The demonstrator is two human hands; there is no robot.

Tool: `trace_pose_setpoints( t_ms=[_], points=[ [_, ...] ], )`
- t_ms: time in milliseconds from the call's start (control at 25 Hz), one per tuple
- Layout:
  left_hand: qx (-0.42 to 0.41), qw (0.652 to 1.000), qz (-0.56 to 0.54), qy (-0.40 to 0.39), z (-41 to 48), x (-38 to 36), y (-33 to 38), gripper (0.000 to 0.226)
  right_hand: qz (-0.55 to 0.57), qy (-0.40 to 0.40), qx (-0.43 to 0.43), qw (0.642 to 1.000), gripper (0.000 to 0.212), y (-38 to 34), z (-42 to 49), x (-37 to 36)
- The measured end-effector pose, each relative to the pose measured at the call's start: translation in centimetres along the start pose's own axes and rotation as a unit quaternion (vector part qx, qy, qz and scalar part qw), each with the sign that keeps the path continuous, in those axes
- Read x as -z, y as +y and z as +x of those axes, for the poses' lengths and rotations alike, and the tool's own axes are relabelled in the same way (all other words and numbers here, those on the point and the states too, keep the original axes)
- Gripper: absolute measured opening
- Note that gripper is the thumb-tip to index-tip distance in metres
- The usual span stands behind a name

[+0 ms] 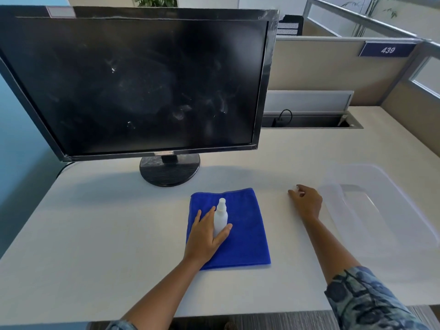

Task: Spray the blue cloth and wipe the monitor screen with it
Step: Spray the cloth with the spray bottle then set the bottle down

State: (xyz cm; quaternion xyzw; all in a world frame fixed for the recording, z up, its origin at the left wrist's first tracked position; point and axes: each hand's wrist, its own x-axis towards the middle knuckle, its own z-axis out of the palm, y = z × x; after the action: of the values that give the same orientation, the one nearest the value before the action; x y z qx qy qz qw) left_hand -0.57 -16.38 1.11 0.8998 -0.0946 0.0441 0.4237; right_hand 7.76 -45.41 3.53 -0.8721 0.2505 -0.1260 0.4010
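A blue cloth [245, 234] lies flat on the white desk, in front of the monitor's round stand. My left hand [204, 236] is over the cloth and holds a small white spray bottle [220, 216] upright, nozzle at the top. The black monitor [133, 82] stands at the back left; its dark screen is smudged and dusty. My right hand [306, 201] rests on the desk to the right of the cloth, its fingertips closed on a small clear cap [296, 188].
A clear plastic bin [381, 210] sits on the desk at the right, just beyond my right hand. Behind it is a cable trough [309, 121] set into the desk, then beige cubicle partitions. The desk's front edge runs below my forearms.
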Motion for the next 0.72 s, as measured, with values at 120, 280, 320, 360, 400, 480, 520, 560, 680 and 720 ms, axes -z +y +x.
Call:
trace_pose_setpoints(
  t_ms=[120, 280, 320, 360, 400, 480, 520, 560, 680, 720],
  points=[
    [0.002, 1.0, -0.001, 0.001, 0.0, 0.0, -0.2, 0.078, 0.016, -0.002, -0.004, 1.0, 0.055, -0.2, -0.5, 0.4],
    [0.006, 1.0, -0.009, 0.002, 0.0, -0.1, -0.2, 0.074, 0.016, 0.078, 0.134, 0.988, 0.044, -3.4, -3.8, -0.2],
    [0.006, 1.0, -0.01, 0.003, 0.0, -0.1, -0.2, 0.073, 0.051, 0.053, 0.17, 0.983, 0.038, -4.7, -5.3, -0.6],
    [0.007, 1.0, -0.012, 0.005, 0.0, -0.1, -0.1, 0.073, 0.093, -0.005, 0.191, 0.977, 0.034, -5.9, -7.2, -1.0],
    [0.005, 1.0, -0.015, 0.007, 0.1, -0.1, -0.1, 0.071, 0.131, -0.089, 0.196, 0.968, 0.036, -7.2, -9.3, -1.4],
    [-0.015, 1.0, -0.015, 0.012, 0.0, 0.0, 0.2, 0.061, 0.163, -0.263, 0.189, 0.932, 0.041, -9.0, -13.5, -2.6],
    [-0.027, 1.0, -0.009, 0.011, 0.1, 0.1, 0.3, 0.058, 0.159, -0.312, 0.183, 0.919, 0.041, -9.5, -15.2, -3.5],
    [-0.036, 0.999, -0.004, 0.007, 0.1, 0.2, 0.5, 0.057, 0.158, -0.328, 0.174, 0.915, 0.037, -9.7, -16.4, -4.2],
    [-0.058, 0.997, -0.018, -0.039, 0.1, 1.1, 0.3, 0.055, 0.237, -0.293, 0.096, 0.921, 0.019, -10.3, -17.0, -5.1],
    [-0.064, 0.996, -0.014, -0.059, 0.0, 1.7, -0.1, 0.059, 0.279, -0.284, 0.057, 0.916, 0.017, -10.4, -16.6, -5.0]
  ],
)
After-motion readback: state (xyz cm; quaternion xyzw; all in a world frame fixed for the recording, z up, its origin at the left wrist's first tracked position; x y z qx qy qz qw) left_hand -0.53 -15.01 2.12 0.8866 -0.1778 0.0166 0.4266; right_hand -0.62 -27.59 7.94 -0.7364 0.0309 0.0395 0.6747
